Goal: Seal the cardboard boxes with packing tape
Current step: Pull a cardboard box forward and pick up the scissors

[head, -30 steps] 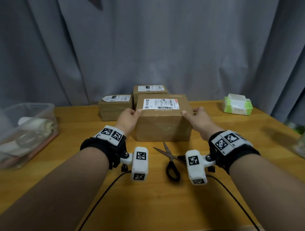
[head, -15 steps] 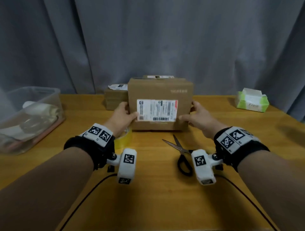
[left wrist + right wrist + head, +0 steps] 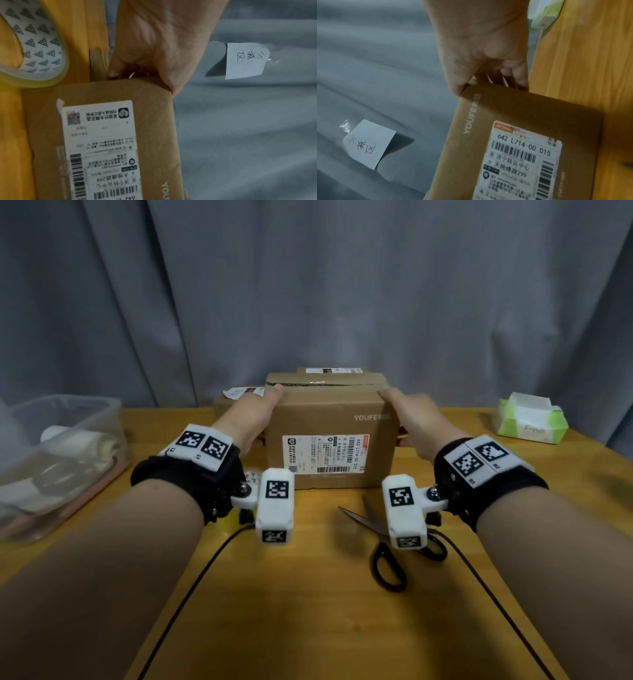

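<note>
A brown cardboard box (image 3: 329,419) stands on the wooden table (image 3: 308,611), its white shipping label (image 3: 325,454) facing me. Its top seam (image 3: 322,385) shows a gap with old clear tape. My left hand (image 3: 255,414) grips the box's left side, thumb on the upper corner. My right hand (image 3: 409,414) grips the right side the same way. In the left wrist view the box (image 3: 102,135) lies under my left hand (image 3: 154,47), and a roll of packing tape (image 3: 34,44) with a triangle-printed core sits beside it. The right wrist view shows my right hand (image 3: 484,54) on the box (image 3: 522,135) corner.
Black-handled scissors (image 3: 387,546) lie open in front of the box. Two more labelled boxes (image 3: 236,397) stand behind it. A clear plastic bin (image 3: 58,460) sits at the left, a green tissue pack (image 3: 529,422) at the right. A grey curtain (image 3: 308,285) hangs behind.
Both hands have tipped the box toward me: the label went from the top to the front face, and the taped seam now faces up. The tape roll has come into view beside it.
</note>
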Tool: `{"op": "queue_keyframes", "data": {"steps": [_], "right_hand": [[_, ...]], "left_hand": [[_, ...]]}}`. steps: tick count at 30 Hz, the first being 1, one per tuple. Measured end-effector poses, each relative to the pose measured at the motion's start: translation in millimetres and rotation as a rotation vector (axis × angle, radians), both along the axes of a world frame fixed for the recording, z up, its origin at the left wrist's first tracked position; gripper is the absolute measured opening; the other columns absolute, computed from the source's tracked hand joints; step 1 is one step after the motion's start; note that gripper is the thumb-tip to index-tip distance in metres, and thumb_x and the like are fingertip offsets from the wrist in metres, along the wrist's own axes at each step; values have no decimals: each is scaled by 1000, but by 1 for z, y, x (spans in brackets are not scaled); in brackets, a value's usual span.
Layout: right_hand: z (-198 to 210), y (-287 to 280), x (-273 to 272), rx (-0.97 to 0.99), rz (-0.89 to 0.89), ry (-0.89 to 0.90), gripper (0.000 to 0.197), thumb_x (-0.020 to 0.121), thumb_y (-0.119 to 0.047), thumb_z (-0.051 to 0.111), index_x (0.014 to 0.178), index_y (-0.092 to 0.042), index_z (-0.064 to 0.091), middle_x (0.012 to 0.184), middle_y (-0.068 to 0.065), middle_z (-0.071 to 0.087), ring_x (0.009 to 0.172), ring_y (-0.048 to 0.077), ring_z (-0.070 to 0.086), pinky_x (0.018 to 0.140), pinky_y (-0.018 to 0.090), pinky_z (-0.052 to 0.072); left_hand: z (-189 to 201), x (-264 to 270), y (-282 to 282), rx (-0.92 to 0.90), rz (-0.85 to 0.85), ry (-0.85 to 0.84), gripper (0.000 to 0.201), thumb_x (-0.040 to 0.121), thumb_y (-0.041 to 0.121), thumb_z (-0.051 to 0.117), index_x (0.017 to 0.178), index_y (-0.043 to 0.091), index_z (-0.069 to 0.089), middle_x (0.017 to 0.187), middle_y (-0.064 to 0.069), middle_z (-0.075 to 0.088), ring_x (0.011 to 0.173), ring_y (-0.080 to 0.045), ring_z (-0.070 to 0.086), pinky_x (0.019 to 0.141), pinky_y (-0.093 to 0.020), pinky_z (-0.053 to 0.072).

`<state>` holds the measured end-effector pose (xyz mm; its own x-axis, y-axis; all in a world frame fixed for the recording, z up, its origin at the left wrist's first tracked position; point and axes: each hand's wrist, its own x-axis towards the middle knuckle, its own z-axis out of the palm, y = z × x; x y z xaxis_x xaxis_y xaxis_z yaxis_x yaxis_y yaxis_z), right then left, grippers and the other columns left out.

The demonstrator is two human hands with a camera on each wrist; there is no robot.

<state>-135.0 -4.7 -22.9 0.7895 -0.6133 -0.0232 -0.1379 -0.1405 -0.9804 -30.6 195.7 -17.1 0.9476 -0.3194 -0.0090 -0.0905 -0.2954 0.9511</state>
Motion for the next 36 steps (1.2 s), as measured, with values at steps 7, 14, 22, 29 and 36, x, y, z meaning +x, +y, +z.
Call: {"op": "queue_keyframes", "data": {"steps": [7, 14, 22, 29, 36], "right_hand": [[-21, -9, -22, -84, 55, -128, 22, 97, -28, 54, 115, -17, 58, 99, -8, 63, 89, 5, 57, 74, 23, 47], [-30, -16, -36, -79, 62, -81, 57, 92, -24, 60, 143, -25, 33, 115, -6, 54, 101, 13, 53, 76, 30, 47], [-26, -9, -38, -235, 37, -19, 60, 90, -35, 64, 141, -17, 38, 120, 1, 55, 109, 20, 55, 89, 41, 52], [-56, 3, -44, -320, 86, 94, 82, 84, -17, 73, 148, -24, 23, 133, 2, 51, 122, 22, 48, 99, 40, 46], [-50, 10, -49, -372, 100, 128, 80, 86, -17, 70, 150, -23, 21, 137, 2, 49, 123, 19, 46, 90, 27, 41]], "left_hand": [[-25, -12, 12, -119, -115, -143, 42, 98, 38, 45, 132, 14, 46, 109, 9, 63, 91, -3, 60, 73, -17, 49], [-34, -26, 6, -142, -129, -147, 57, 92, 34, 57, 139, 11, 35, 126, 2, 59, 111, -11, 58, 95, -28, 48], [-43, -19, 10, 18, -69, -311, 46, 94, 31, 55, 131, 6, 46, 120, 2, 58, 111, -13, 56, 93, -28, 47], [-74, -13, 27, 169, -138, -261, 48, 86, 16, 68, 128, 10, 45, 126, -3, 58, 115, -19, 57, 101, -41, 46], [-75, -15, 35, 231, -181, -322, 43, 94, 9, 55, 134, 6, 42, 132, -7, 55, 118, -11, 52, 81, -5, 39]]}}
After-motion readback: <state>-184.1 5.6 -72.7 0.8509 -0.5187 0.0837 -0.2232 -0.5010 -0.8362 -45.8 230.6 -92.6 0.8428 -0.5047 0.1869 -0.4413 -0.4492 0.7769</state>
